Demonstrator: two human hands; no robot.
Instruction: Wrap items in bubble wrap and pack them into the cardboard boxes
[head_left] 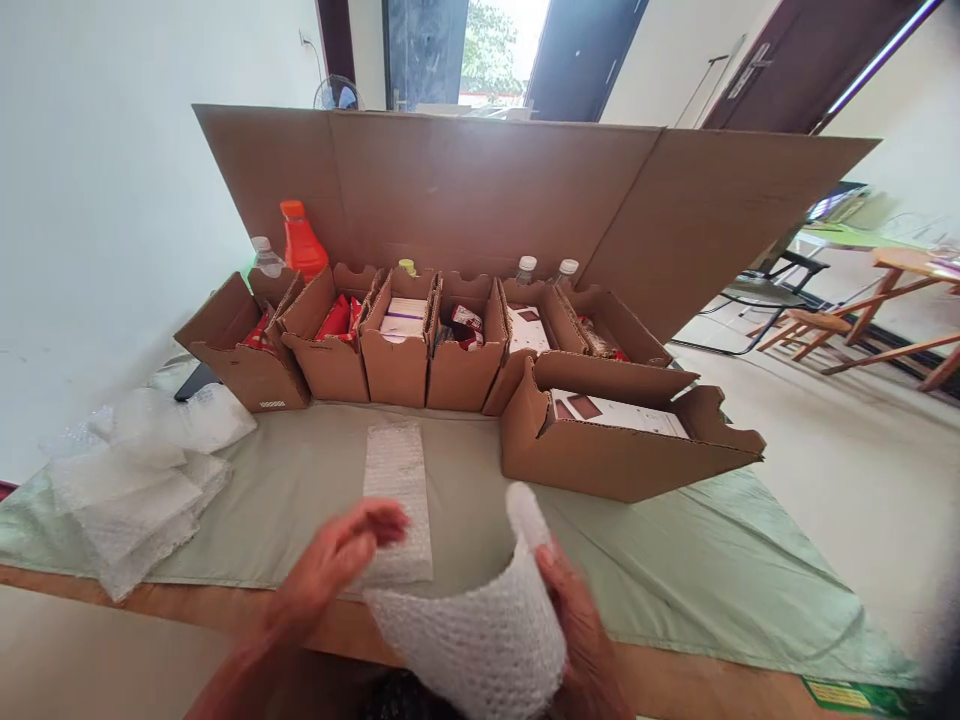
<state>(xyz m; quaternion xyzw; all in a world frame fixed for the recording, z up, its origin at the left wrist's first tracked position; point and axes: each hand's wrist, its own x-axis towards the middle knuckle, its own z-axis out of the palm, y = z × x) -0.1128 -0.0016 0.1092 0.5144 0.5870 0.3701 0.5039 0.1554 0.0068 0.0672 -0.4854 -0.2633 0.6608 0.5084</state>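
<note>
My right hand (574,610) grips a curved white bubble-wrap sheet (480,630) at its upper right end, and the sheet bends down over the table's front edge. A small roll or fold of the wrap rises above my thumb. To the left hovers my left hand (337,560), slightly blurred, its fingers loosely stretched and holding nothing visible. It is close to a flat strip of bubble wrap (397,490) that lies on the green cloth (300,480).
Several brown cardboard bins (397,360) with packets and boxes stand in a row behind. Another bin (600,465) holding a white box sits at right. Loose bubble wrap (142,480) is heaped at left. Bottles, including a red one (302,245), stand before an upright cardboard panel (480,190).
</note>
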